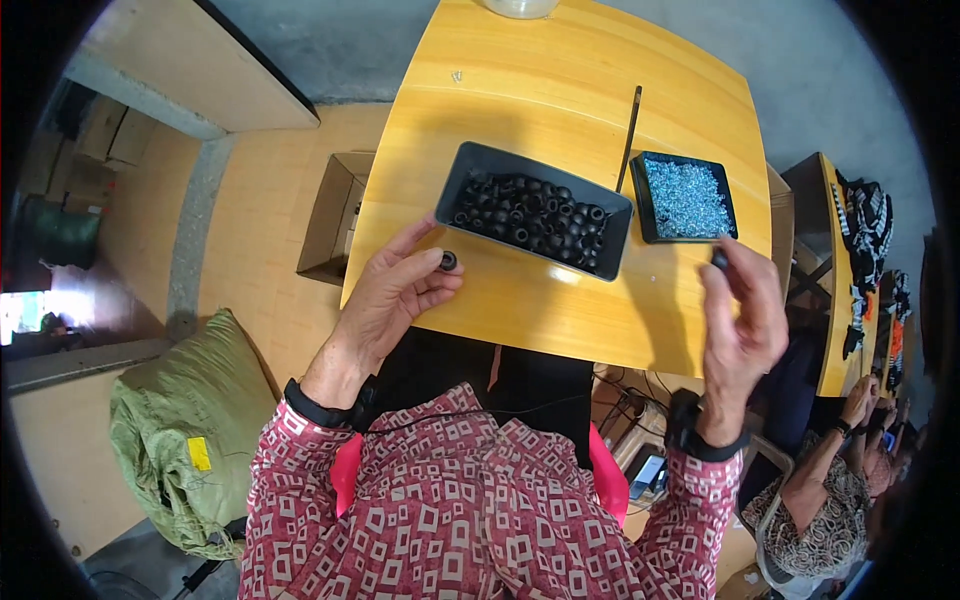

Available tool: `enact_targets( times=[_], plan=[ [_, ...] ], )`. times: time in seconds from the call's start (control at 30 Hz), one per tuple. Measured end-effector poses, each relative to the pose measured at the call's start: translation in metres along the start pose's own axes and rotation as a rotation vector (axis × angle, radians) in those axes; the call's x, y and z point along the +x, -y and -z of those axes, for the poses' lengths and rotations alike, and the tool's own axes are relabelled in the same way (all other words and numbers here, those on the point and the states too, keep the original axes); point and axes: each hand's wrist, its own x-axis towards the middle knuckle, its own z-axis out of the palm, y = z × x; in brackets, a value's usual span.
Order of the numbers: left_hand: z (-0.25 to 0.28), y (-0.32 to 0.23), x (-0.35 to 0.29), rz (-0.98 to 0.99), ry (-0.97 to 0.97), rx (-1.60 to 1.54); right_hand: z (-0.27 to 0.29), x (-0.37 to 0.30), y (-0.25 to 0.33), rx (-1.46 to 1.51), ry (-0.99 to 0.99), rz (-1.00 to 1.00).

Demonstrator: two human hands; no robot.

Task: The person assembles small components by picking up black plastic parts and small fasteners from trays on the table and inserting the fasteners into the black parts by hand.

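Note:
Between the thumb and fingers of my left hand point(395, 290), closed in a pinch, sits a small round black cap point(448, 261) with its hollow end showing. That hand is just off the near left corner of a dark grey bin point(458, 170), which holds many similar black caps point(535, 215). My right hand point(745, 315) is raised at the table's right side and pinches a small dark piece point(720, 259); its exact kind cannot be made out. Close beyond those fingertips lies a shallow black tray point(648, 205) of small, shiny bluish clear pieces point(687, 198).
A thin dark stick point(629, 140) stands out between bin and tray on the yellow wooden table point(560, 85). A clear container point(520, 8) is at the far edge. Left of the table are a cardboard box point(335, 220) and a green sack point(190, 430). Other people point(815, 510) sit at lower right.

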Motion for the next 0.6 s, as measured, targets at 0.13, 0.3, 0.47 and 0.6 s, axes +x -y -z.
enact_targets(
  times=[0.13, 0.3, 0.47, 0.6],
  plan=[
    [-0.001, -0.004, -0.005, -0.014, 0.031, -0.018, -0.042, 0.015, 0.019, 0.052, 0.129, 0.134],
    [0.003, -0.011, -0.005, -0.019, 0.106, 0.011, -0.065, 0.022, 0.01, -0.014, 0.315, 0.036],
    [0.01, -0.007, -0.004, -0.015, 0.11, 0.01, -0.09, 0.04, 0.017, -0.086, 0.41, 0.178],
    [0.01, -0.007, -0.005, 0.0, 0.106, -0.001, -0.124, 0.053, 0.023, -0.196, 0.611, 0.397]
  ],
)
